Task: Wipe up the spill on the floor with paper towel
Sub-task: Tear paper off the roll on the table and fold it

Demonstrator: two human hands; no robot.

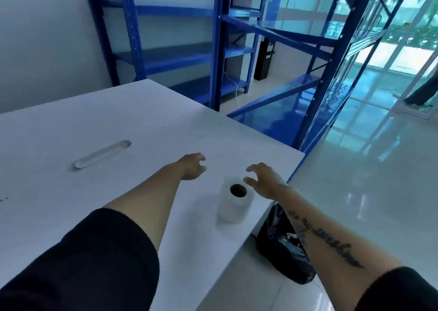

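A white paper towel roll stands upright near the right edge of the white table, its dark core hole facing up. My left hand hovers just left of and beyond the roll, fingers loosely curled, holding nothing. My right hand is stretched out just right of the roll's top, fingers spread and empty, not touching it. No spill shows on the glossy floor in this view.
A black bin bag with crumpled paper inside sits on the floor under the table's right edge. Blue metal shelving stands behind the table and to the right. A cable slot is set into the tabletop. Glass doors are at far right.
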